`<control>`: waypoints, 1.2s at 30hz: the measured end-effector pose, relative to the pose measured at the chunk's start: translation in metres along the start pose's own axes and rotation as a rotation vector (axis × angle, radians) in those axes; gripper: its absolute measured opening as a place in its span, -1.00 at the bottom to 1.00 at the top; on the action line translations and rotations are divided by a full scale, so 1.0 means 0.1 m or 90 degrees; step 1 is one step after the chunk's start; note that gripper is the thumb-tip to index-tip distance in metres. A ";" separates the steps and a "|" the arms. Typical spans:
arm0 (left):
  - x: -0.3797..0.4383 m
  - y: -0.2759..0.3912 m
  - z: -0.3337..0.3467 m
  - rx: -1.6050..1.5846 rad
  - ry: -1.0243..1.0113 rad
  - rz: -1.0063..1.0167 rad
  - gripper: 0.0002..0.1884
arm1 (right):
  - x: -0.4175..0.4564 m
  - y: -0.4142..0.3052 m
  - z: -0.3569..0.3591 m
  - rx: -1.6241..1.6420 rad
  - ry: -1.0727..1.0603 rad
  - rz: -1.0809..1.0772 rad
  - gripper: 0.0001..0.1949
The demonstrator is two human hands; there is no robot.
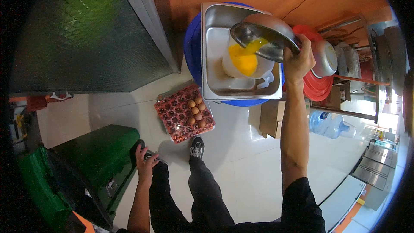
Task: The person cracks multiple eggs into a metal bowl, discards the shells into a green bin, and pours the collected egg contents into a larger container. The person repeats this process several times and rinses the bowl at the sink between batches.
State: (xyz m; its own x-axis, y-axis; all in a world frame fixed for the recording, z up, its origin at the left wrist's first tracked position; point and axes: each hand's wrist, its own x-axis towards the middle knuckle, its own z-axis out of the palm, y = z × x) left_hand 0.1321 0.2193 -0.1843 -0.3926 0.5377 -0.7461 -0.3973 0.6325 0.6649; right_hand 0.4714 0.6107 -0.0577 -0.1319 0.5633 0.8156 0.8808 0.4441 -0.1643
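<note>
My right hand (299, 61) grips the rim of a metal bowl (279, 29), tipped steeply on its side. Yellow liquid (255, 47), like beaten egg, streams from the bowl into a translucent plastic jug (266, 66) with a handle. More of the yellow liquid shows inside the jug. The jug stands in a rectangular stainless steel pan (212, 68), which rests on a round blue container (194, 48). Low on the left, my left hand (145, 161) hangs over one shoe with fingers apart, apparently holding nothing.
On the floor, a red egg tray (171, 116) holds several brown eggs (195, 110). Right of the pan are a red plastic lid or basin (318, 87), another metal bowl (325, 59), a cardboard box (271, 118) and a water bottle (330, 124). A green-covered object (97, 155) and a door (97, 38) border the left.
</note>
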 end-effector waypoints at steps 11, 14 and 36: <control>-0.24 -0.02 0.29 0.004 -0.031 0.001 -0.31 | -0.03 -0.01 -0.08 -0.004 0.025 -0.060 -0.66; -0.30 0.06 0.35 0.021 -0.071 0.022 -0.35 | -0.09 0.03 -0.10 0.009 0.059 0.046 -0.65; -2.08 1.26 -1.90 0.026 0.131 0.348 -0.25 | -0.81 -5.10 -0.88 0.640 -0.715 0.240 -0.48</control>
State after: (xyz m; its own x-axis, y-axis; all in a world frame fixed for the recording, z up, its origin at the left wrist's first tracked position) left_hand 0.0060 0.0812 0.0610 -0.6863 0.6751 -0.2706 -0.0617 0.3166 0.9465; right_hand 0.0729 0.2772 0.0092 -0.6472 0.7556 -0.1016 0.3440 0.1705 -0.9233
